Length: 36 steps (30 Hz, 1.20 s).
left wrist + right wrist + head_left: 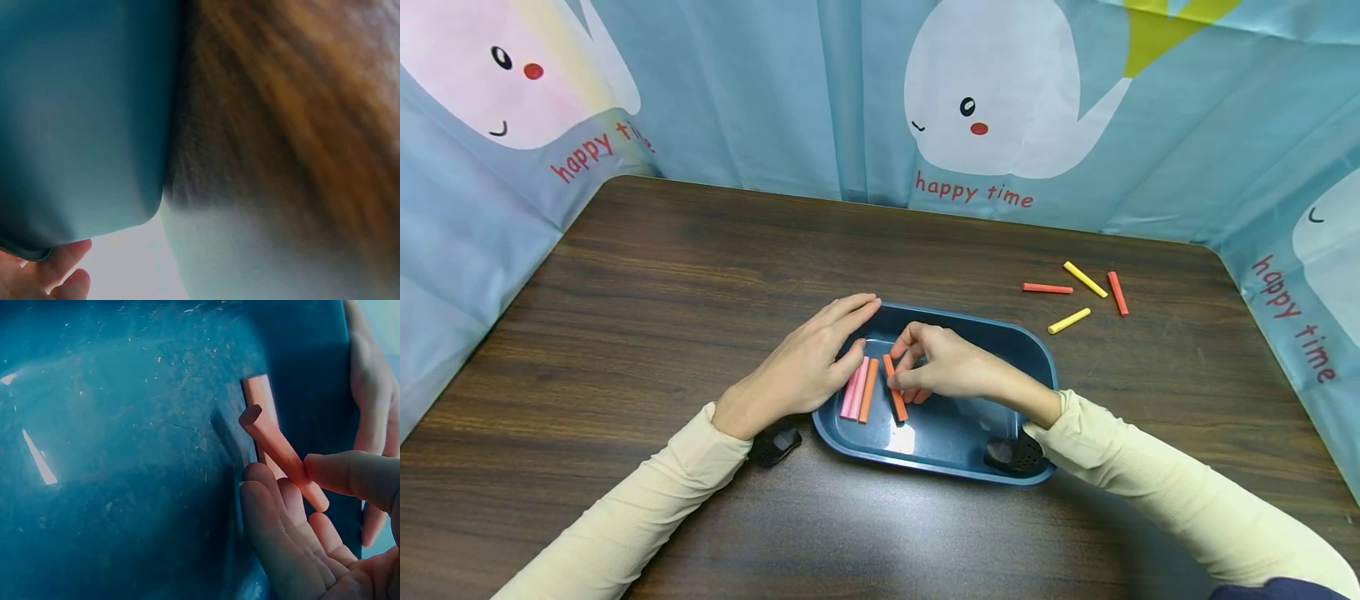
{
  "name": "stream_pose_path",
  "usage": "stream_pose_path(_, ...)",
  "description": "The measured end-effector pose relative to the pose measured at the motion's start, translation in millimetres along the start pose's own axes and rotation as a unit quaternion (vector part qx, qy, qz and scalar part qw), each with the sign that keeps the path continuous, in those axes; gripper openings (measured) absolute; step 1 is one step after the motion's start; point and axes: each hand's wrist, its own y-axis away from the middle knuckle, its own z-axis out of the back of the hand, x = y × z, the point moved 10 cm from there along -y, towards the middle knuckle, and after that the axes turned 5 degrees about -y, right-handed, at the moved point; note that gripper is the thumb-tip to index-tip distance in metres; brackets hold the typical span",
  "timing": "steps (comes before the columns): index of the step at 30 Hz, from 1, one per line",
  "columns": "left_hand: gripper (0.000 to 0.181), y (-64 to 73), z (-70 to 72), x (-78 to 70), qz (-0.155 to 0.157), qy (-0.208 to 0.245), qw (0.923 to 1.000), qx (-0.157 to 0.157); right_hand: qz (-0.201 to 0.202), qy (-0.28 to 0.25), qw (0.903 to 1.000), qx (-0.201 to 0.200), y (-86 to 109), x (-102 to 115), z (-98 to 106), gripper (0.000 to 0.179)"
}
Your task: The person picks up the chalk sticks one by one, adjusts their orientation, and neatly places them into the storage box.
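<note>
The right hand [951,362] pinches 1 orange stick [898,405], slanting, inside the tray's [940,469] left half; the left hand [808,354] grips the far-left corner; best lower it parallel to the 3 sticks [859,392] by the left edge, then release gently.

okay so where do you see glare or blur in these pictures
Head view: a bright glare patch on the tray, softer sheen on the near table; left wrist: table grain blurred; right wrist: bluish cast, white glints on the tray.
</note>
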Motion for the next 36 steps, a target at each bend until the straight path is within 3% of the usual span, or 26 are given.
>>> stream_pose_path(15,0.054,-0.9,-0.5,0.0,0.003,-0.001,1.0,0.004,-0.033,0.004,0.9995,0.001,-6.2,-7,-4,0.02)
stream_pose_path(28,0.054,-0.2,0.6,-0.4,-0.005,-0.005,1.0,-0.003,-0.021,0.008,0.9997,-0.003,-7.7,-2,-5,0.015)
stream_pose_path(36,0.054,0.0,0.1,0.1,0.0,-0.005,1.0,0.001,0.005,0.0,1.0,0.004,1.4,7,2,0.018)
